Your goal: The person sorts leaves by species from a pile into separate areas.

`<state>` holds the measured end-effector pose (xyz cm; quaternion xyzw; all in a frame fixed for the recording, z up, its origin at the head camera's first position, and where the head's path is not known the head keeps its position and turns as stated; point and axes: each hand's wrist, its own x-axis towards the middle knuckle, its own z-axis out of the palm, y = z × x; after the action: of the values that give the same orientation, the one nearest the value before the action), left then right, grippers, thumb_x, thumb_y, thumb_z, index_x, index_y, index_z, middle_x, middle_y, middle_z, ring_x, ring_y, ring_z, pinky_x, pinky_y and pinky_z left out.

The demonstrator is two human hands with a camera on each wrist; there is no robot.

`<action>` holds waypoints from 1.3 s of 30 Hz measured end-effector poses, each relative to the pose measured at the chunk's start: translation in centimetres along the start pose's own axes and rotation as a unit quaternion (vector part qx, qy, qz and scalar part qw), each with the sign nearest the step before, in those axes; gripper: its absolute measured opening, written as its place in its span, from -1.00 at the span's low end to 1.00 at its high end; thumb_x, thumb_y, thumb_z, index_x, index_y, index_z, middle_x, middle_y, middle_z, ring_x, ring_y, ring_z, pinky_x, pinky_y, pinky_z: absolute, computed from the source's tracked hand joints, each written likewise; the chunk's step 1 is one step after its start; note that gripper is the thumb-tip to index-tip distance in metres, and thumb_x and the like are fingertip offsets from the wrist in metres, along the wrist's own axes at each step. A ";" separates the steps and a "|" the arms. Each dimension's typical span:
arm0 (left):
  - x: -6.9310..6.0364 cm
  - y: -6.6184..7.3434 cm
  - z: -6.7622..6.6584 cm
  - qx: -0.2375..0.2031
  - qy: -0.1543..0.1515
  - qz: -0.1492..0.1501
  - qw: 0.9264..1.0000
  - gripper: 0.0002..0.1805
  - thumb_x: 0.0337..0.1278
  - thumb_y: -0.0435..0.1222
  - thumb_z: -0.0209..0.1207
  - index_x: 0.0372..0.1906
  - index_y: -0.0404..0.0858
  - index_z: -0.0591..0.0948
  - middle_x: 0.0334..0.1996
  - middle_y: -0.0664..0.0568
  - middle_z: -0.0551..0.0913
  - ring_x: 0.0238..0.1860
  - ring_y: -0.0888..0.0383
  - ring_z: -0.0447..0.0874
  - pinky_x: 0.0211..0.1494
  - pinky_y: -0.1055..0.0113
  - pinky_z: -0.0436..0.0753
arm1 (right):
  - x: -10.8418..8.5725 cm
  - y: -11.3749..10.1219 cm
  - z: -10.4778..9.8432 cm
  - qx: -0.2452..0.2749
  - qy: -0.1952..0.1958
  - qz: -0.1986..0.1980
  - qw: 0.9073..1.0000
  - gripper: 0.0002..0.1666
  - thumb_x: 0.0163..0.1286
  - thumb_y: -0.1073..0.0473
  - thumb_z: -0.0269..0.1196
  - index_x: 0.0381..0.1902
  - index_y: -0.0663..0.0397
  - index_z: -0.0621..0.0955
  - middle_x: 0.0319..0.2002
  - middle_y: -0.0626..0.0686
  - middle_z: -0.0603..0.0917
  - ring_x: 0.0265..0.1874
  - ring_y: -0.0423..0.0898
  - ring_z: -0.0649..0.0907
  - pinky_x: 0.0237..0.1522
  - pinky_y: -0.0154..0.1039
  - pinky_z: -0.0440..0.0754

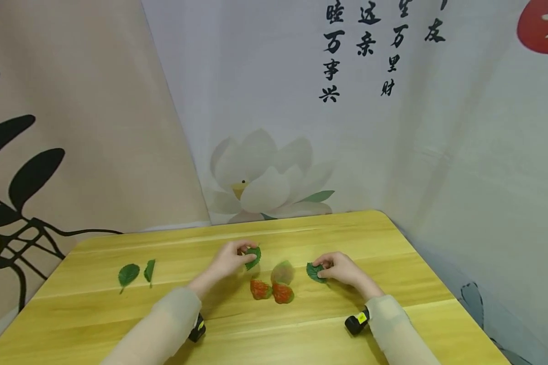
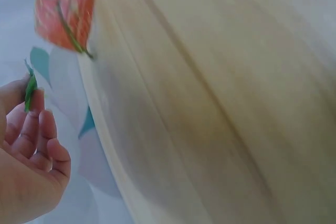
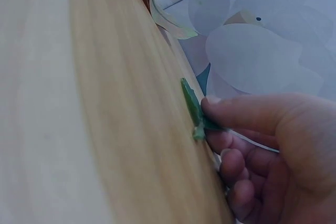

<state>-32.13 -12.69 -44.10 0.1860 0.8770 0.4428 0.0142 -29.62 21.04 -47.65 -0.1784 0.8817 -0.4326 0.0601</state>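
Note:
My left hand (image 1: 230,259) pinches a green leaf (image 1: 253,257) with toothed edges, raised above the table. In the left wrist view that leaf (image 2: 30,92) shows edge-on between thumb and fingers. Farther right, my right hand (image 1: 340,268) grips another green leaf (image 1: 315,272) close to the tabletop. The right wrist view shows this leaf (image 3: 191,106) folded or seen partly from its edge. Between the hands lie two red-orange leaves (image 1: 261,289) side by side, one with a stem (image 2: 68,30). Just behind them is a pale green-brown leaf (image 1: 282,272).
At the left of the yellow wood-grain table (image 1: 301,334) lie a broad green leaf (image 1: 128,275) and a narrower one (image 1: 149,271). A printed curtain (image 1: 265,101) hangs directly behind the table's far edge. A black wrist camera (image 1: 357,323) hangs below the right sleeve.

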 end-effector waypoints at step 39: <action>-5.8 -8.7 -12.2 0.150 0.059 -0.070 0.984 -0.61 0.28 -0.22 0.22 0.13 -0.31 0.59 -0.06 -0.27 0.59 -0.08 -0.15 0.54 -0.16 0.01 0.56 | -0.1 -0.2 0.1 0.014 0.001 0.036 0.999 -0.73 0.23 0.28 0.36 -0.08 0.12 0.71 -0.37 -0.01 0.54 -0.38 -0.07 0.43 -0.33 -0.19 0.40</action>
<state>-31.76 -28.74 -44.34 0.0972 0.9435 0.3148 -0.0347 -29.51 20.92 -47.58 -0.1455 0.8813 -0.4427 0.0777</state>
